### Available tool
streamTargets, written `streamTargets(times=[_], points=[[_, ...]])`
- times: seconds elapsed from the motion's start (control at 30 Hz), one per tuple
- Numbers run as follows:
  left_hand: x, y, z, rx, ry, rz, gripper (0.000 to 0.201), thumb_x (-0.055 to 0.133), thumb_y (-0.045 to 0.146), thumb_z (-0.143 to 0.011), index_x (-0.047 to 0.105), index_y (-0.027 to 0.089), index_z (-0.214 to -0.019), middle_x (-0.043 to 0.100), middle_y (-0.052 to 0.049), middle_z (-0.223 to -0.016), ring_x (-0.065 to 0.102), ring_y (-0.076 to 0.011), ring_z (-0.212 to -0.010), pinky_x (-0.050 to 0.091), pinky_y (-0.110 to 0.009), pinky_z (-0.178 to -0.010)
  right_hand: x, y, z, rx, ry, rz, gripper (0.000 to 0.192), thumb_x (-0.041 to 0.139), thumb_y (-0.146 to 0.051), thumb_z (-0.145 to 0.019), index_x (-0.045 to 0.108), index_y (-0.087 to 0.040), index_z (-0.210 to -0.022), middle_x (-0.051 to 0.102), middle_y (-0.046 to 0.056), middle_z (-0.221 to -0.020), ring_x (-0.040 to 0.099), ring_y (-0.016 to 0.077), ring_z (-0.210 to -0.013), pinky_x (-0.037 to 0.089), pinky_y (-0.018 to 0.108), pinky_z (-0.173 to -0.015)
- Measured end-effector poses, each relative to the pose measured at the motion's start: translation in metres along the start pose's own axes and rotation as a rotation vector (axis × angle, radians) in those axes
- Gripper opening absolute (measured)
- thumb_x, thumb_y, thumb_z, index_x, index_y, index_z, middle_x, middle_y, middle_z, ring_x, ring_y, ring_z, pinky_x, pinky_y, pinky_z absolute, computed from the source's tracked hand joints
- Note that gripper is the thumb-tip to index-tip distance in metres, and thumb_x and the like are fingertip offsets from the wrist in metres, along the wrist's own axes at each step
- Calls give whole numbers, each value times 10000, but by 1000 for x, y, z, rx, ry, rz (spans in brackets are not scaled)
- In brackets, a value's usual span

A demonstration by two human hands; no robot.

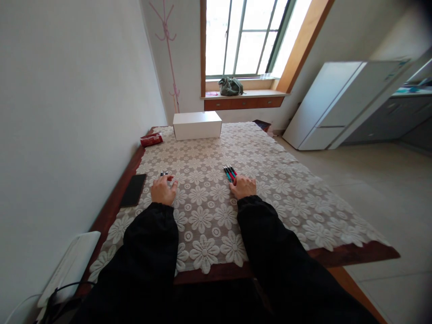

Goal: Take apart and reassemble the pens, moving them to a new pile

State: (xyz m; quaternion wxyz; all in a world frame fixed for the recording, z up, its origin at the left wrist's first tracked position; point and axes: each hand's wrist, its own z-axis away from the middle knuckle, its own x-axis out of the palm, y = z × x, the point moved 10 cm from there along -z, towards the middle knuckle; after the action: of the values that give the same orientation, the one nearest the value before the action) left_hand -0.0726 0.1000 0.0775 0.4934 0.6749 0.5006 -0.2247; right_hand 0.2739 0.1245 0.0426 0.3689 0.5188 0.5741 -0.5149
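Observation:
Several pens (229, 172) with dark and silver tips and teal and red barrels lie side by side on the lace tablecloth (199, 220). My right hand (244, 186) is curled over their near ends, the thumb on the left side and the fingers on the right. To the left, my left hand (163, 190) rests low over the cloth, thumb and forefinger apart. Just beyond its fingers show small dark and silver tips (164, 173); the hand hides the remainder of them.
A white box (197, 126) stands at the table's far end, with a red packet (151, 139) to its left. A flat black object (133, 190) lies by the left edge near the wall. A white power strip-like item (72, 261) with cables is at lower left.

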Motion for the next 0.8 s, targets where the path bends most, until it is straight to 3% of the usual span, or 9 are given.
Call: streamTargets(times=[0.27,0.5,0.8], points=[[-2,-18,0,-73,-32,-196,324,614,371,-795,643,205,-1071,615,-149,-1186,480,-385,-1144,379,-502,-909,0,6,-1,22,-9,0,193,579,-356,-854,638,-183,-793,702,111,-907,624,268,-909,327,407,-865],[6,-25,4,-87,-75,-215,217,628,337,-781,657,195,-943,579,-166,-1216,443,-400,-1173,371,-527,-922,-2,8,-1,29,-20,22,196,583,-370,-851,632,-183,-818,697,109,-920,613,281,-933,318,416,-867],[8,-26,3,-84,-94,-210,233,609,337,-801,667,213,-989,614,-153,-1156,470,-397,-1142,389,-518,-894,1,11,-3,25,-62,21,263,619,-446,-843,632,-183,-827,689,106,-934,605,282,-949,313,416,-868]])
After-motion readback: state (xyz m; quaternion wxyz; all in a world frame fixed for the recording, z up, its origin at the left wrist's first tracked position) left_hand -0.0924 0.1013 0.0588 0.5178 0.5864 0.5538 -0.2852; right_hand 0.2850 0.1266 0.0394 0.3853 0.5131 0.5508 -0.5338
